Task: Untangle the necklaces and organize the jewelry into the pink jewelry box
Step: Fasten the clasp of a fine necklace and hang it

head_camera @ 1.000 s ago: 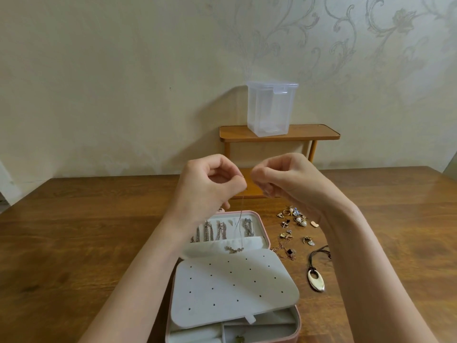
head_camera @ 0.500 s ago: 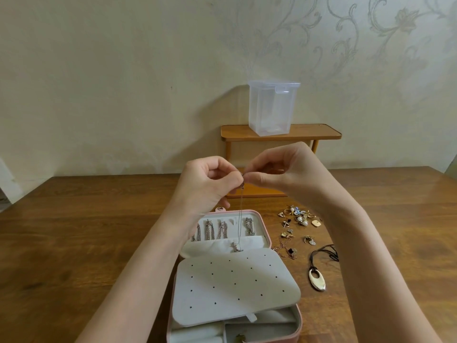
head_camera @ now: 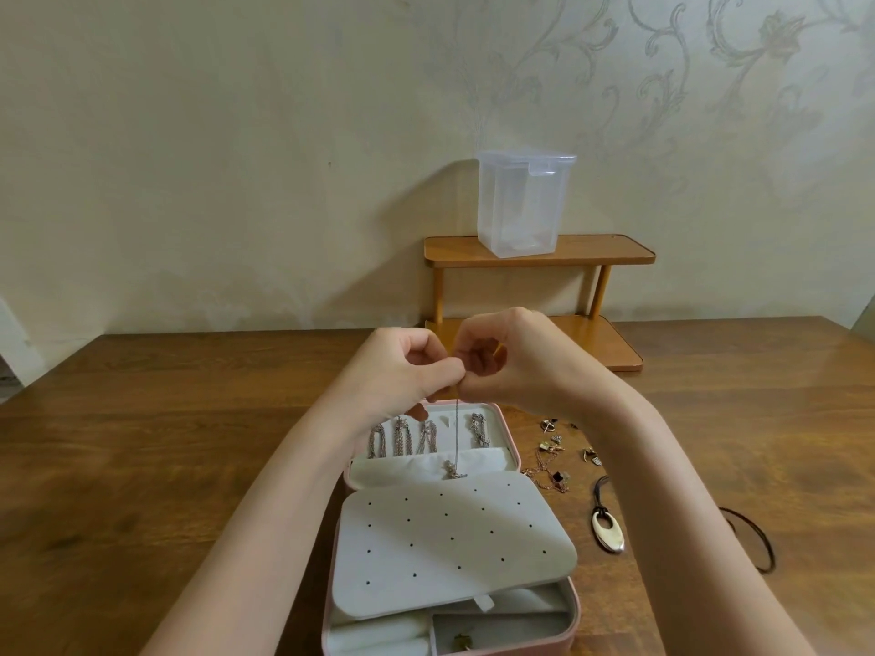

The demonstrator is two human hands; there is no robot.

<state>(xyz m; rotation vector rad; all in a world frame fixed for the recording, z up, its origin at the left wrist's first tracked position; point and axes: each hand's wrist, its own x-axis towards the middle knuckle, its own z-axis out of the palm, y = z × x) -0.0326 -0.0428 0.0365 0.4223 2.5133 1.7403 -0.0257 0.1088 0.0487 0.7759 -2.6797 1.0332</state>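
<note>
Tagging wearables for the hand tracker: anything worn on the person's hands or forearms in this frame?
Nothing visible. The left hand and right hand are bare: no gloves, rings, watch or bracelets show. Both forearms are bare to the frame's bottom edge, with no sleeve in view.

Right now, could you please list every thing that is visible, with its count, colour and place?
pink jewelry box: one, pink outside and white inside, open on the table in front of the person
perforated panel: one, white with small holes, lying over the box's lower half
hung chains: about four, silver, in the lid
thin necklace: one, silver, hanging from the hands over the lid
loose jewelry: several small pieces, gold and dark, on the table right of the box
oval pendant: one, silver on black cord, right of the box
clear container: one, transparent, on the shelf
wooden shelf: one, brown, by the wall
table: one, brown
left hand: pinches the necklace
right hand: pinches the necklace
</note>
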